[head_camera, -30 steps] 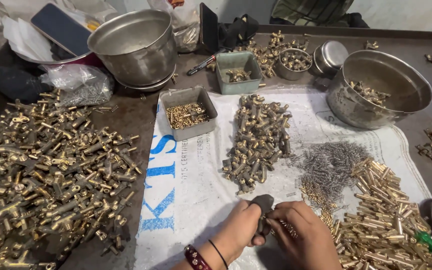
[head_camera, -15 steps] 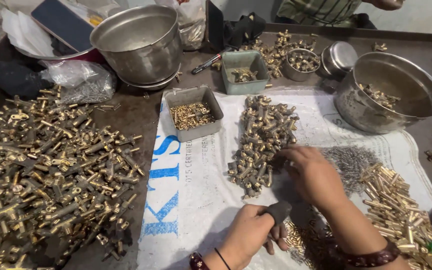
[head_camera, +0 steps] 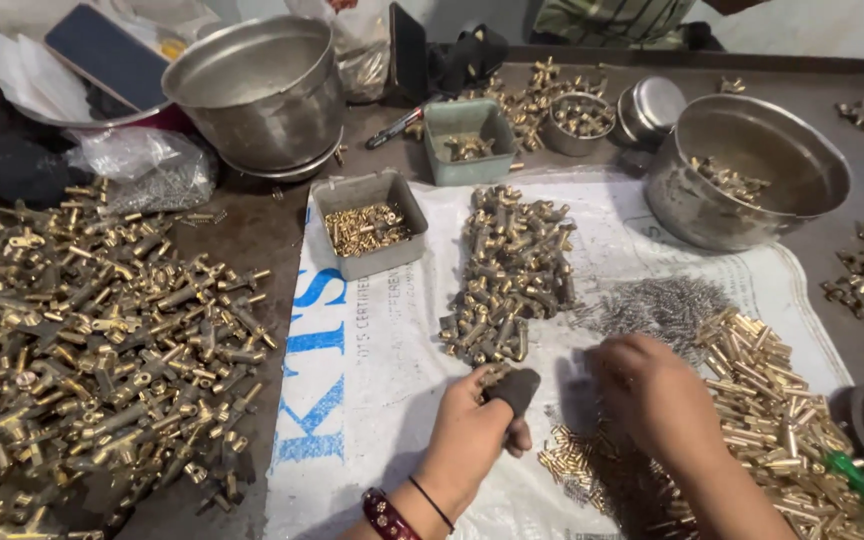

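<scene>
Your left hand (head_camera: 472, 435) is closed around a small brass fitting (head_camera: 497, 378), thumb in a dark rubber cap (head_camera: 516, 389), just below the fittings pile (head_camera: 512, 270). Your right hand (head_camera: 657, 395), fingers curled downward, rests over small brass pins (head_camera: 577, 460); whether it grips any, you cannot tell.

fittings pile (head_camera: 102, 340) left, tubes (head_camera: 782, 400) right

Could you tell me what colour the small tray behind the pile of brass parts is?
The tray is pale green, seen in the head view.
</scene>
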